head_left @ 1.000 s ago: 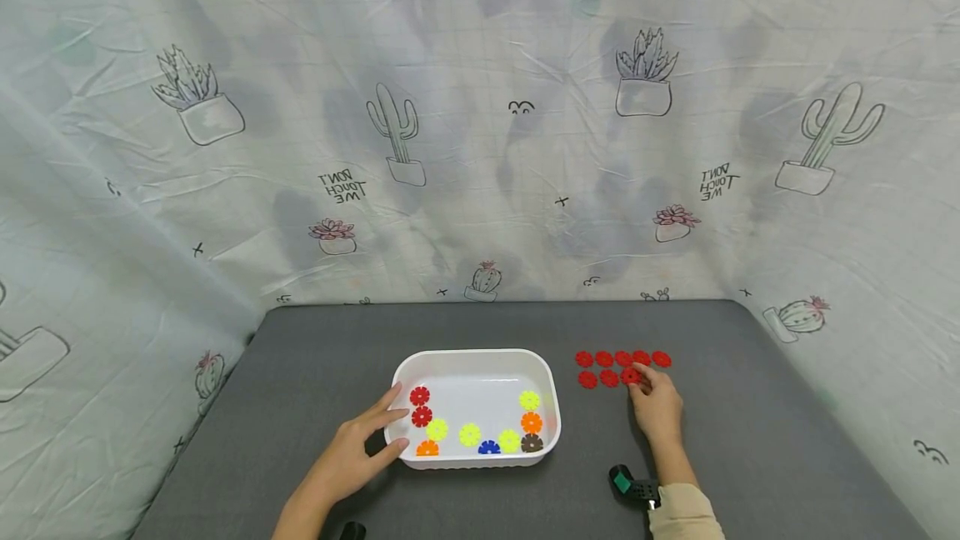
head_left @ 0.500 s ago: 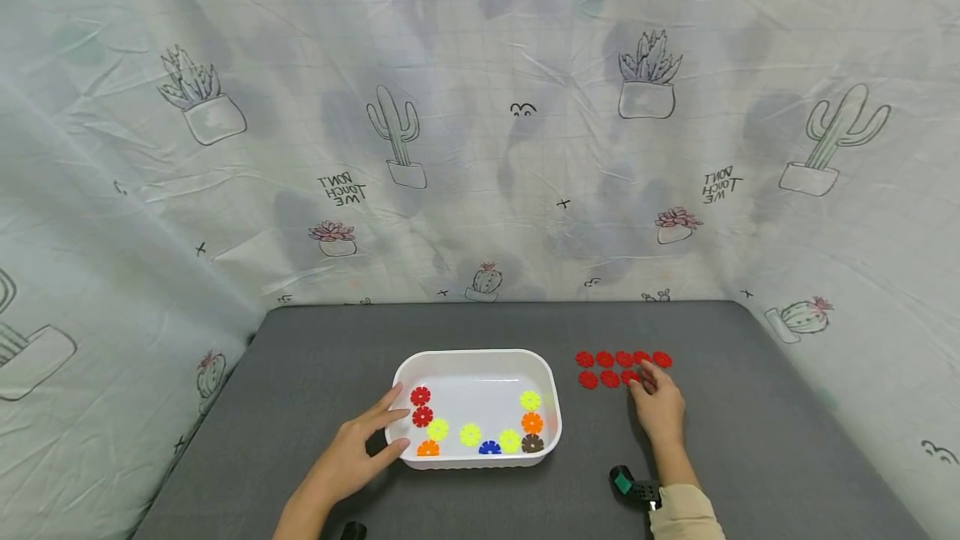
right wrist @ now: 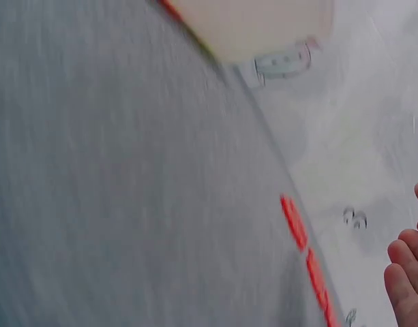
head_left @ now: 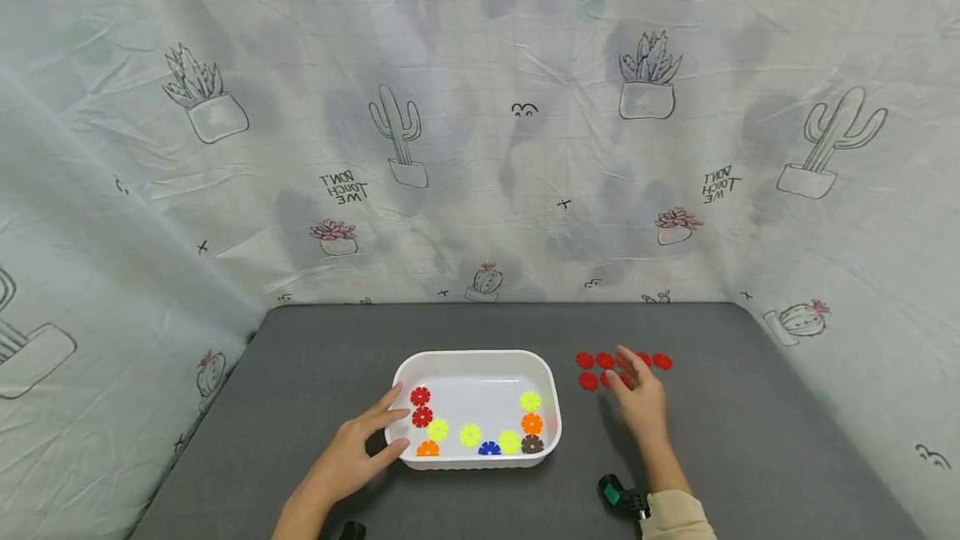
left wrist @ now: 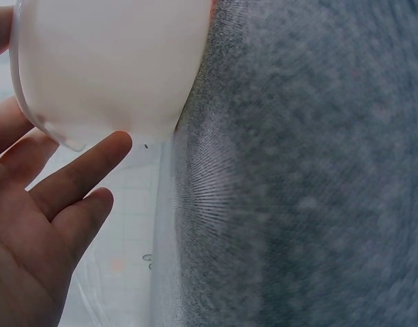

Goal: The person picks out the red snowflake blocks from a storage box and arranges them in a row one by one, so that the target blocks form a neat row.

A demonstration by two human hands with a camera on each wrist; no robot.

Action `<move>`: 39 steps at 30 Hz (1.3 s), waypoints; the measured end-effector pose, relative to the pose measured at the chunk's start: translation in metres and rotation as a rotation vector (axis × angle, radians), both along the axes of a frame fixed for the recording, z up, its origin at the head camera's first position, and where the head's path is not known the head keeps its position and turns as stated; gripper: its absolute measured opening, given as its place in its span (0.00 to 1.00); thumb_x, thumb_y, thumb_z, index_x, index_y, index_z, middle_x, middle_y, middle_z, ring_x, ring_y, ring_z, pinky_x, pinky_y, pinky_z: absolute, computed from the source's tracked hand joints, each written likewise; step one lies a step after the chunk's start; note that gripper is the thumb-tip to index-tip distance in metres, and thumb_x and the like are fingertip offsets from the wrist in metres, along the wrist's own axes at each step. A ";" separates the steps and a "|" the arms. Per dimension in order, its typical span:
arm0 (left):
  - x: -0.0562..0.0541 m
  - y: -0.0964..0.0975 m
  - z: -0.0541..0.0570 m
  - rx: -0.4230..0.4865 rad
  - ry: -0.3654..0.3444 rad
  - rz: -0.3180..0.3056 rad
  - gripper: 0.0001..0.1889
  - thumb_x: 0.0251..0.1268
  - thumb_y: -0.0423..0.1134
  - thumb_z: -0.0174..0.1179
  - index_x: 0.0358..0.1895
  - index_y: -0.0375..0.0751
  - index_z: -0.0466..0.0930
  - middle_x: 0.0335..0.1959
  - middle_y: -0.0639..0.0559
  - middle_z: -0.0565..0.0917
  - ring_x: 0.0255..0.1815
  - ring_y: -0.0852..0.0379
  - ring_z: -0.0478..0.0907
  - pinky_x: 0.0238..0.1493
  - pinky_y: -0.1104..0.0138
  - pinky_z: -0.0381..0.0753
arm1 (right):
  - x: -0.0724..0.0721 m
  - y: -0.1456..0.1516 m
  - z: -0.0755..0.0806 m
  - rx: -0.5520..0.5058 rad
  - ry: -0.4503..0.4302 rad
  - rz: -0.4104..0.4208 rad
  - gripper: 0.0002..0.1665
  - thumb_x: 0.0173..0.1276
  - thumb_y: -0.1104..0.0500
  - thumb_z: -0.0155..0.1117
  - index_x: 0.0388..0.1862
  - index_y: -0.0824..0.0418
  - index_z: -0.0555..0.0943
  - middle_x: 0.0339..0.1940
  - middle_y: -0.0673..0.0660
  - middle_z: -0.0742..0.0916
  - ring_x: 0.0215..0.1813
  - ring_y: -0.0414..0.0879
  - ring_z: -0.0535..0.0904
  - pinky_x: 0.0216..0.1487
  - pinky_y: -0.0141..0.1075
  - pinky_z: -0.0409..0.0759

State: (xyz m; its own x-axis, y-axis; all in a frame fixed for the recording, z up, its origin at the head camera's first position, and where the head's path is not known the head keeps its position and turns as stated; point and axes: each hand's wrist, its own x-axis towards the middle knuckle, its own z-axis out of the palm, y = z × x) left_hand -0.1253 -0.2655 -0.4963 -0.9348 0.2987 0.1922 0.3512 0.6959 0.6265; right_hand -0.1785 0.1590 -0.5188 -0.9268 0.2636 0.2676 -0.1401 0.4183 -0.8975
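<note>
A white plastic tray [head_left: 480,363] holds several small notched discs, among them a red disc [head_left: 422,417], a yellow-green disc [head_left: 470,435], a blue disc [head_left: 489,447] and a brown disc [head_left: 532,443]. My left hand [head_left: 352,450] grips the tray's left end, thumb and fingertips over the rim; the left wrist view shows the outer fingers spread beside the wall. To the right of the tray, red discs [head_left: 585,360] lie in two rows. Over them my right hand [head_left: 641,400] hovers, fingers apart and nothing visible between them, hiding some of the discs.
The grey table [head_left: 720,423] runs back to a hanging white sheet [head_left: 480,148] printed with cacti. Sheet walls also close in both sides. A black wrist device [head_left: 611,490] hangs by my right wrist.
My right hand has left the red disc at the near row's right end and shifted left over the rows, its fingers spreading. My left hand and the tray stay in place.
</note>
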 end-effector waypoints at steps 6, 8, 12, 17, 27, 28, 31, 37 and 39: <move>0.000 0.000 0.000 -0.003 -0.016 0.007 0.23 0.58 0.49 0.64 0.57 0.48 0.80 0.71 0.54 0.66 0.67 0.50 0.69 0.61 0.47 0.71 | 0.008 -0.024 0.021 -0.042 0.035 0.091 0.28 0.64 0.63 0.64 0.63 0.68 0.72 0.62 0.67 0.78 0.63 0.59 0.73 0.52 0.12 0.68; 0.000 0.000 0.000 -0.003 -0.018 0.006 0.23 0.58 0.49 0.64 0.57 0.48 0.80 0.71 0.54 0.66 0.67 0.50 0.69 0.61 0.47 0.71 | 0.012 -0.033 0.032 -0.058 0.050 0.118 0.28 0.63 0.65 0.64 0.62 0.70 0.72 0.61 0.68 0.78 0.63 0.61 0.73 0.52 0.13 0.69; -0.001 0.000 0.000 0.004 -0.016 -0.004 0.23 0.59 0.49 0.64 0.57 0.49 0.80 0.71 0.54 0.66 0.68 0.50 0.68 0.61 0.47 0.71 | 0.021 -0.049 0.051 -0.057 0.089 0.170 0.28 0.61 0.69 0.65 0.60 0.75 0.72 0.59 0.71 0.78 0.61 0.64 0.74 0.56 0.21 0.73; -0.001 0.000 0.001 -0.001 0.006 -0.012 0.22 0.59 0.49 0.63 0.57 0.49 0.80 0.71 0.53 0.66 0.67 0.51 0.69 0.60 0.47 0.72 | 0.018 -0.064 0.049 -0.059 0.113 0.241 0.27 0.62 0.69 0.64 0.61 0.73 0.72 0.60 0.69 0.79 0.61 0.61 0.74 0.60 0.37 0.75; 0.000 -0.001 0.000 0.000 -0.003 0.000 0.22 0.59 0.49 0.63 0.57 0.49 0.80 0.71 0.56 0.66 0.67 0.52 0.69 0.61 0.48 0.72 | 0.008 -0.116 0.051 -0.073 0.195 0.473 0.27 0.63 0.66 0.64 0.62 0.67 0.72 0.61 0.64 0.79 0.63 0.57 0.74 0.62 0.46 0.72; 0.000 -0.001 0.001 0.001 -0.006 0.001 0.22 0.59 0.49 0.63 0.57 0.49 0.80 0.71 0.56 0.66 0.67 0.52 0.69 0.61 0.48 0.72 | 0.010 -0.123 0.056 -0.067 0.206 0.494 0.27 0.63 0.67 0.64 0.62 0.69 0.72 0.60 0.65 0.79 0.62 0.59 0.74 0.61 0.48 0.72; -0.001 -0.001 0.001 0.011 -0.015 0.004 0.23 0.59 0.49 0.64 0.57 0.48 0.80 0.71 0.55 0.66 0.67 0.51 0.69 0.61 0.47 0.72 | 0.016 -0.144 0.074 -0.042 0.197 0.544 0.26 0.63 0.69 0.62 0.61 0.73 0.72 0.60 0.69 0.79 0.62 0.61 0.74 0.61 0.50 0.72; -0.001 0.000 0.003 0.001 -0.011 0.003 0.23 0.58 0.49 0.64 0.57 0.48 0.80 0.71 0.54 0.66 0.67 0.50 0.69 0.61 0.47 0.71 | 0.017 -0.181 0.086 0.008 0.097 0.628 0.25 0.65 0.67 0.61 0.61 0.70 0.72 0.61 0.65 0.79 0.62 0.58 0.74 0.63 0.48 0.72; 0.000 0.000 0.003 0.001 0.001 0.002 0.22 0.58 0.48 0.64 0.57 0.48 0.80 0.71 0.54 0.66 0.67 0.50 0.69 0.61 0.47 0.71 | 0.009 -0.192 0.076 0.021 0.084 0.651 0.25 0.66 0.65 0.61 0.62 0.66 0.72 0.61 0.62 0.79 0.62 0.55 0.75 0.62 0.46 0.73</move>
State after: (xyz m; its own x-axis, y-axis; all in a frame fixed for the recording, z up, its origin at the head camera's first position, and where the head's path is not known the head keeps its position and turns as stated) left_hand -0.1257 -0.2656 -0.4932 -0.9351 0.2968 0.1935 0.3506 0.6961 0.6265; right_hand -0.1690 -0.0327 -0.4427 -0.8711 -0.3496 0.3450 -0.4395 0.2414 -0.8652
